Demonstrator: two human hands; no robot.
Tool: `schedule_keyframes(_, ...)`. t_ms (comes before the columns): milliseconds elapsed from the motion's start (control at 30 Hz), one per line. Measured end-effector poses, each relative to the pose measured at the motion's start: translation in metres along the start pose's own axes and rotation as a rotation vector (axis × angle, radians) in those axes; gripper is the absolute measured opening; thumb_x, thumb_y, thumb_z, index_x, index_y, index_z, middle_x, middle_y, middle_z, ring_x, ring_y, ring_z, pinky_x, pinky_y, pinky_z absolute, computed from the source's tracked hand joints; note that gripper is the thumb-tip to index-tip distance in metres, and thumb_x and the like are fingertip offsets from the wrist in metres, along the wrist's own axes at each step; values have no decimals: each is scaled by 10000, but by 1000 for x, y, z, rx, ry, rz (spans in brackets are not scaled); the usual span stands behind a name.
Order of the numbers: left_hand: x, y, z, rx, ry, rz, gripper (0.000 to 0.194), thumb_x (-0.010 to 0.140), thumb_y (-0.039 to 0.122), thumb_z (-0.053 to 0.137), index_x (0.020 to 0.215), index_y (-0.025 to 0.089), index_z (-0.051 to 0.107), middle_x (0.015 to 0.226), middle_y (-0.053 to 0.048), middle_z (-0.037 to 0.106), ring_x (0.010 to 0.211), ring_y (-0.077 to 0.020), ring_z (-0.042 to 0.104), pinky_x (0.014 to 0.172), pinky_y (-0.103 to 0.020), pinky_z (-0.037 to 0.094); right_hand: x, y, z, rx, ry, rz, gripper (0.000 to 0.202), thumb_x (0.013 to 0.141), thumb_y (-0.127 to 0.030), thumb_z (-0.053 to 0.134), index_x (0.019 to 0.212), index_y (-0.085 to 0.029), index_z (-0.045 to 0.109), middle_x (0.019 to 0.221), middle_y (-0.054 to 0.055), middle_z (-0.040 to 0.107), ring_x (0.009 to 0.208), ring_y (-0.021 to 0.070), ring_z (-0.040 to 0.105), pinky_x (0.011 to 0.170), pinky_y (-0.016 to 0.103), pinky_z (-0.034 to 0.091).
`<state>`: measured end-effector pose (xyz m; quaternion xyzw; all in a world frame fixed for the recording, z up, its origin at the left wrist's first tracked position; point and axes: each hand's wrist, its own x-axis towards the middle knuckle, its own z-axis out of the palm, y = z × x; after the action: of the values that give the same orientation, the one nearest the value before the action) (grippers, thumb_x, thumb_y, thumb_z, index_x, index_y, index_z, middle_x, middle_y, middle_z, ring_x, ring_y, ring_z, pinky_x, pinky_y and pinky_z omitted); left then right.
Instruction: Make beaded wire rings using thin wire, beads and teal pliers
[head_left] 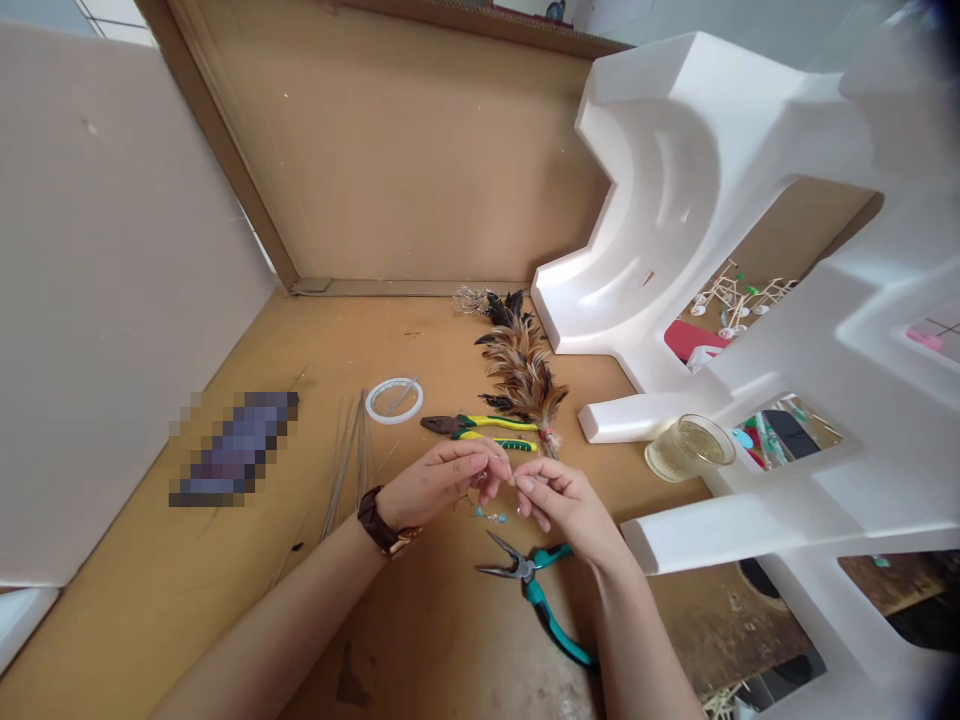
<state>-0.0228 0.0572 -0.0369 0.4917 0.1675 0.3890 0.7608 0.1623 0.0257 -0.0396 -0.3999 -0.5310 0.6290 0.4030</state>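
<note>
Tan table point(427, 620) is backed by an upright brown cardboard panel point(420, 150). Fine wire strung with light-blue beads point(502, 517) is pinched in the fingertip grip of both left hand point(446, 480) and right hand point(562, 500), above the table; teal-handled needle-nose pliers point(527, 568) are splayed nearby.

Brown cardboard point(420, 160) backs the tan tabletop point(427, 630), between a pale panel point(112, 280) and white moulded foam point(847, 310).
</note>
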Motion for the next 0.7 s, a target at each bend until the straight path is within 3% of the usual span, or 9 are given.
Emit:
schedule_keyframes(267, -1, 2, 0, -104, 52, -55, 197, 822, 275, 545, 838, 120, 666, 671, 8, 467, 393, -3, 315, 316, -124, 299, 0, 0, 2, 60, 13, 9, 226, 800, -388, 577, 771, -164, 569, 555, -39, 541, 395, 38, 343, 381, 181, 249)
schedule_keyframes(700, -2, 4, 0, -115, 58, -52, 206, 820, 270, 547, 892, 126, 676, 696, 10, 477, 366, 24, 278, 304, -104, 241, 2, 7, 5, 223, -21, -21, 184, 789, -358, 598, 815, -176, 583, 539, -49, 522, 386, 33, 306, 383, 180, 221)
